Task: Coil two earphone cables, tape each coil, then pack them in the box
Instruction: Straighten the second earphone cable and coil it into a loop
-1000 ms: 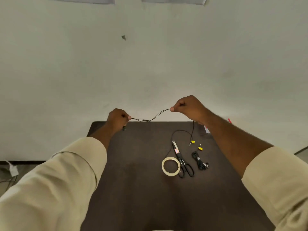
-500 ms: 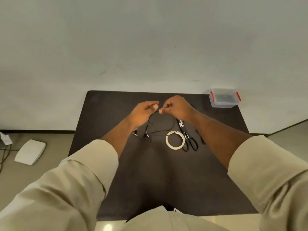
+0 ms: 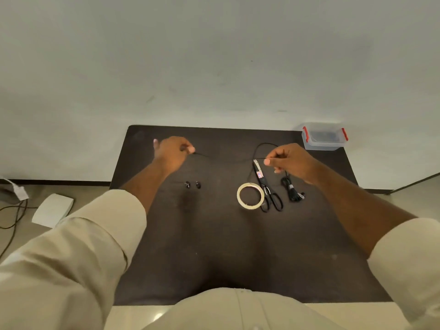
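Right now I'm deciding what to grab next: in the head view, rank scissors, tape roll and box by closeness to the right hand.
From the right hand:
1. Scissors, just to its left, blades near the fingertips.
2. Tape roll, farther left, beside the scissor handles.
3. Box, at the table's far right corner; too close to the tape roll to rank firmly.

I stand in a plain indoor room, type undetermined: bare pale wall (image 3: pixel 214 55), dark table (image 3: pixel 214 246) against it, tiled floor (image 3: pixel 90 186), loose cables (image 3: pixel 12 210) lying left.

A dark brown table (image 3: pixel 214 246) stood against a plain pale wall (image 3: pixel 214 55). Beige floor (image 3: pixel 78 186) at its left edge held a white flat device (image 3: pixel 52 210) and cables (image 3: pixel 12 210).
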Motion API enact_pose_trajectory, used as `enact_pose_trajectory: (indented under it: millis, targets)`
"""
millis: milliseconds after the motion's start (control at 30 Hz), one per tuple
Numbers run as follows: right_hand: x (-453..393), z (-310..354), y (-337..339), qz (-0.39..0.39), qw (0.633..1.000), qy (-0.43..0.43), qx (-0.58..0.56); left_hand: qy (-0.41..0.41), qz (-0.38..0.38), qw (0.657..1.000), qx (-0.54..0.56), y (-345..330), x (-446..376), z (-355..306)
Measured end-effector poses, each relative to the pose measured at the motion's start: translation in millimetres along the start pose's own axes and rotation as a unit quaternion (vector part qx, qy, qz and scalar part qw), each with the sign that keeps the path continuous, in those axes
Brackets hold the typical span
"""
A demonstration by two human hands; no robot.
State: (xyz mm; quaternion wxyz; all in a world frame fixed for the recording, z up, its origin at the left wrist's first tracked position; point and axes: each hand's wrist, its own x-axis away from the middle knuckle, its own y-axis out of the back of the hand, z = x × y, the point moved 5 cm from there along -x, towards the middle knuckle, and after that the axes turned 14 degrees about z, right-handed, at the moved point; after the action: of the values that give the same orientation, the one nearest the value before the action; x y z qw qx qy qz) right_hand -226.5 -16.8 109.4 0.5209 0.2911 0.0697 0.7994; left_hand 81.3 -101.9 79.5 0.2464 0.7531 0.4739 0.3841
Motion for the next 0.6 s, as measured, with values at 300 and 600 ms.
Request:
enact_pose_trajectory:
  millis: [300,600]
  targets:
    - [-7.4,22.5,-5.0,0.011,0.999,0.038,-0.010,-0.169,0.162,0.949,0.212,-53.5,25.7,-100.1]
    - [6.7,15.7,17.3,-0.041,0.996,0.071,-0.039,-0.038,0.012,0.999,-0.014,-12.4,12.0,-70.6]
